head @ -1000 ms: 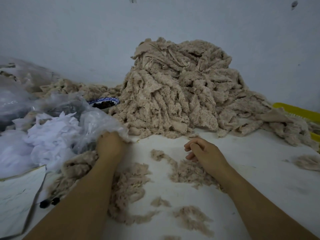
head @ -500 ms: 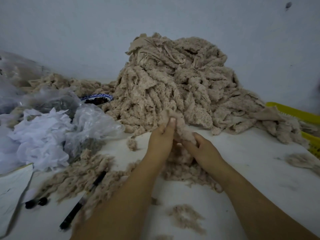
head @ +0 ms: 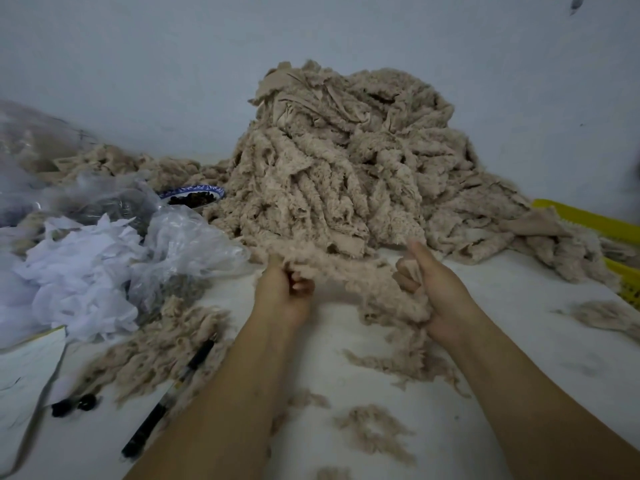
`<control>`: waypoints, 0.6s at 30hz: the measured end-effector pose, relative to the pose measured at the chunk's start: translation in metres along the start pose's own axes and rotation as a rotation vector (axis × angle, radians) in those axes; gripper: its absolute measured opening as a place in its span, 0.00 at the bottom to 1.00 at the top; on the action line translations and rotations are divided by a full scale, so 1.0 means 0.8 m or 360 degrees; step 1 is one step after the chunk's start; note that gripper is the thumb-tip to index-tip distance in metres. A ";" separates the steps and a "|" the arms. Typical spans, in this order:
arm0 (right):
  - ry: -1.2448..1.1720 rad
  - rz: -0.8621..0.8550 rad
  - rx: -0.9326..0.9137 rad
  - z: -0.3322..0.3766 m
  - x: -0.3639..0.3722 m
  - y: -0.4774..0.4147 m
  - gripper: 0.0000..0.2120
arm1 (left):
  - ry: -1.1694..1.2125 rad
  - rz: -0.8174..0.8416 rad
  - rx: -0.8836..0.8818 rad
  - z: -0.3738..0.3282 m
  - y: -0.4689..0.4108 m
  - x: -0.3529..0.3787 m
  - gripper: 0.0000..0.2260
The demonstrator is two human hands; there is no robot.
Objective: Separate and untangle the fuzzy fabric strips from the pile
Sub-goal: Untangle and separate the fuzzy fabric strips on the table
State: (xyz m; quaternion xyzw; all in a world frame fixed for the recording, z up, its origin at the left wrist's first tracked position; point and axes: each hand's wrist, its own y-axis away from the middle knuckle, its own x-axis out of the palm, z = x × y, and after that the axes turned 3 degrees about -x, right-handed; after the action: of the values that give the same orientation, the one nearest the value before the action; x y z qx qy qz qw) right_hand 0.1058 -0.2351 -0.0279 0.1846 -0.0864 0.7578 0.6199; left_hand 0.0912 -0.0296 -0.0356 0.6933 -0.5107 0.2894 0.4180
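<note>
A pale grey-blue wall is seen behind a white worktop. Against the wall, at the centre rear of the worktop, a tall heaped pile of tangled beige fuzzy fabric strips is shown; its lower strips are spread to the right over the rim of a yellow plastic crate. To the left of the pile, crumpled clear plastic bags are shown, with a mass of white fabric scraps beside them.

In front of the pile's base, a single beige fuzzy strip is held raised above the worktop and stretched between both hands. Its left end is gripped by the left hand, whose fingers are curled tightly round it. Its right portion is bunched in the right hand, whose fingers are clamped on it with the thumb raised; the remainder is left trailing down onto the worktop.

Loose beige fluff tufts are scattered over the near worktop. A blue-and-white patterned bowl with dark contents is partly hidden between the bags and the pile. A black pen is laid diagonally at lower left, touching the fluff.
</note>
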 end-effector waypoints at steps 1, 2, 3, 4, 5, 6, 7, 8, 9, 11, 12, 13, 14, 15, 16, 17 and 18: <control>-0.0160 -0.0013 0.0000 0.003 -0.003 -0.001 0.19 | 0.0080 0.0025 -0.0036 -0.004 -0.001 -0.006 0.19; -0.0303 -0.0018 -0.0011 0.006 -0.006 -0.002 0.22 | 0.0130 0.0029 -0.0049 -0.007 -0.003 -0.010 0.20; -0.0397 -0.0008 -0.0021 0.008 -0.008 -0.003 0.25 | 0.0158 0.0017 -0.0044 -0.007 -0.004 -0.011 0.19; -0.0435 0.0009 -0.0013 0.009 -0.009 -0.003 0.26 | 0.0186 0.0005 -0.0027 -0.007 -0.005 -0.010 0.19; -0.0446 0.0030 0.0012 0.009 -0.009 -0.003 0.26 | 0.0228 -0.0002 0.0004 -0.006 -0.006 -0.006 0.18; -0.0445 0.0054 0.0044 0.007 -0.007 -0.004 0.25 | 0.0295 -0.0010 0.0056 -0.006 -0.006 -0.003 0.17; -0.0451 0.0061 0.0065 0.006 -0.006 -0.004 0.23 | 0.0378 -0.0027 0.0130 -0.008 -0.006 -0.002 0.17; -0.0469 0.0031 0.0069 0.005 -0.003 -0.004 0.22 | 0.0463 -0.0041 0.0215 -0.011 -0.007 -0.002 0.17; -0.0481 -0.0043 0.0054 0.005 -0.003 -0.004 0.22 | 0.0534 -0.0041 0.0288 -0.014 -0.009 -0.004 0.17; -0.0390 -0.0281 -0.0016 0.006 -0.007 -0.005 0.21 | 0.0543 0.0017 0.0362 -0.019 -0.013 -0.009 0.21; -0.0257 -0.0397 -0.0044 0.006 -0.011 -0.006 0.21 | 0.0467 0.0054 0.0374 -0.019 -0.014 -0.011 0.22; -0.0094 -0.0476 -0.0063 0.005 -0.015 -0.006 0.22 | 0.0359 0.0084 0.0370 -0.017 -0.015 -0.012 0.22; 0.0064 -0.0507 -0.0085 0.004 -0.017 -0.006 0.23 | 0.0252 0.0107 0.0353 -0.014 -0.016 -0.011 0.22; 0.0204 -0.0514 -0.0123 0.003 -0.017 -0.006 0.24 | 0.0164 0.0130 0.0338 -0.013 -0.016 -0.010 0.21; 0.0320 -0.0520 -0.0172 0.001 -0.014 -0.005 0.24 | 0.0111 0.0153 0.0328 -0.012 -0.017 -0.010 0.20; 0.0431 -0.0515 -0.0226 -0.002 -0.010 -0.004 0.23 | 0.0088 0.0182 0.0314 -0.012 -0.017 -0.009 0.19; 0.0535 -0.0484 -0.0281 -0.004 -0.005 -0.003 0.22 | 0.0078 0.0217 0.0291 -0.012 -0.017 -0.009 0.19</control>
State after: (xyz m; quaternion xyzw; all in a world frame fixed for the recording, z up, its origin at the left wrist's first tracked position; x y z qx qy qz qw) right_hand 0.1083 -0.2374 -0.0326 0.0117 -0.0191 0.6653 0.7463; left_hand 0.1020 -0.0163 -0.0405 0.6850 -0.5177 0.3795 0.3446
